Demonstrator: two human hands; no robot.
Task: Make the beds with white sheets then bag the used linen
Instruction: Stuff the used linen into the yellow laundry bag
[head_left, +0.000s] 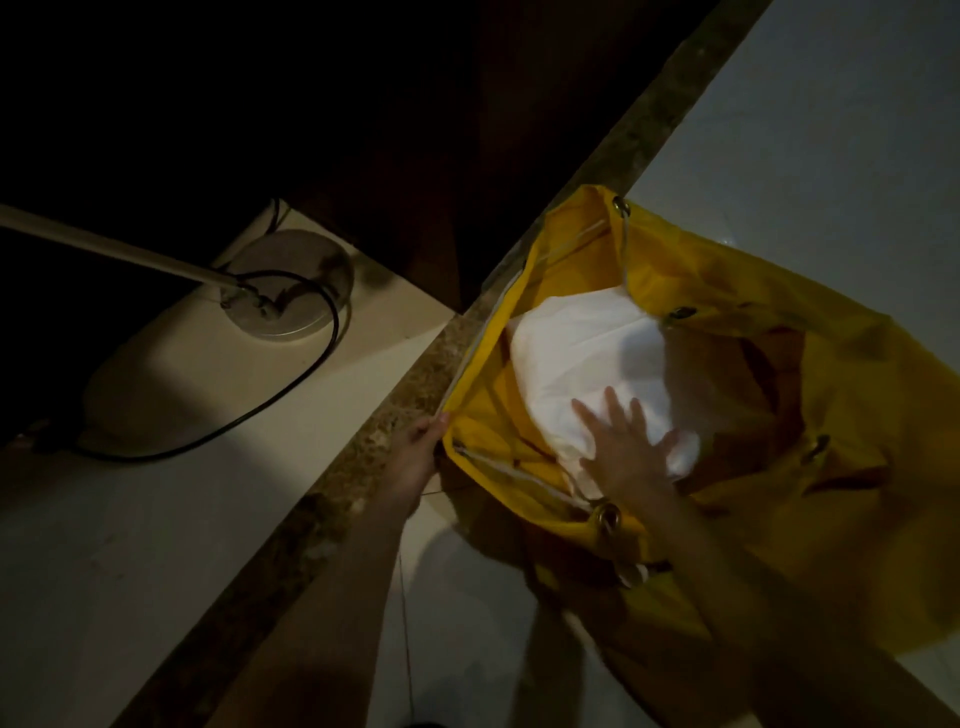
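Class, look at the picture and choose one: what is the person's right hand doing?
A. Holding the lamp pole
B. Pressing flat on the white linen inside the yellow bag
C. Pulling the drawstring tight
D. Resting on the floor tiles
B: the right hand lies with spread fingers on the white linen inside the open yellow bag, while the left hand holds the bag's rim.
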